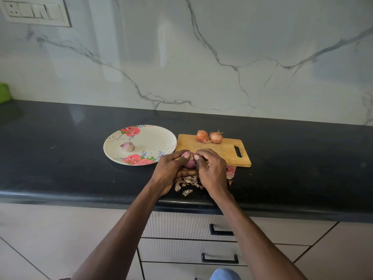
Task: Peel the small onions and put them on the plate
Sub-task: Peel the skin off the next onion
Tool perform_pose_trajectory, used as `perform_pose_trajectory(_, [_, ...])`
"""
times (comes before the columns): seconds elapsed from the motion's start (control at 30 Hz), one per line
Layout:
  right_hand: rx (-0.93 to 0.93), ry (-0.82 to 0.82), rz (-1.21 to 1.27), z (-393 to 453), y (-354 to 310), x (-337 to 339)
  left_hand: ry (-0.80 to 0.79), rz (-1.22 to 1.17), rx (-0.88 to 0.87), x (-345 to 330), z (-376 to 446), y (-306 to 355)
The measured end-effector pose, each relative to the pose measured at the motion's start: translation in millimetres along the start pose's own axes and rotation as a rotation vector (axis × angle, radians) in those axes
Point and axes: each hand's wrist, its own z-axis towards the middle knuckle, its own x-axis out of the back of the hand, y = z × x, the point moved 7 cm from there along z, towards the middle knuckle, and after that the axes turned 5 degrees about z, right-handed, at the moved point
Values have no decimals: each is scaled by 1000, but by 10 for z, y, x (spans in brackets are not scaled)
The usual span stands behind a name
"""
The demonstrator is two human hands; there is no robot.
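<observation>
Two bare hands meet over the front part of the black stone countertop [60, 138], and from my remote seat I see both closed around one small purple onion, partly stripped of its skin [190, 163]. My left hand [168, 172] cups it from the left side with fingers curled under and thumb on top; my right hand [212, 170] pinches at its upper side with thumb and fingertips. That onion sits off the counter, just ahead of the near edge of the rectangular wooden chopping board with a handle slot [226, 152].

On the board's far edge stand two small unpeeled onions with orange-brown skin [210, 136], touching or nearly so. To the left, just beside the board, lies the round cream plate with pink rose print [153, 138]; one peeled pale-purple onion [127, 146] rests on its left half, and the rest of the plate's surface is bare. A heap of dry brown onion skins [186, 183] lies under my wrists, close to the counter's rounded front lip, and a reddish scrap of peel [231, 172] shows beside the right hand at the board's near edge.

Wide dark counter stretches away to both left and right of the work area, and behind it up to the veined marble wall.
</observation>
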Motion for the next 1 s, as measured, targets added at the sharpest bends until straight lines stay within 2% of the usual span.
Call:
perform_pose_trajectory(0.13, [-171, 32, 102, 12, 141, 30, -1, 16, 11, 9, -1, 4])
perform_pose_trajectory(0.27, [-223, -1, 101, 17, 184, -12, -30, 54, 10, -7, -9, 16])
perform_pose_trajectory(0.43, [-177, -30, 42, 13, 148, -59, -9, 10, 23, -17, -36, 46])
perform_pose_trajectory(0.63, [-175, 20, -10, 18, 120, -12, -17, 14, 16, -16, -17, 44])
perform_pose_trajectory(0.9, [-222, 62, -72, 36, 185, -3, -26, 1, 15, -22, -19, 51])
perform_pose_trajectory(1.0, [-304, 87, -59, 41, 280, 35, -12, -53, 12, -13, -50, 73])
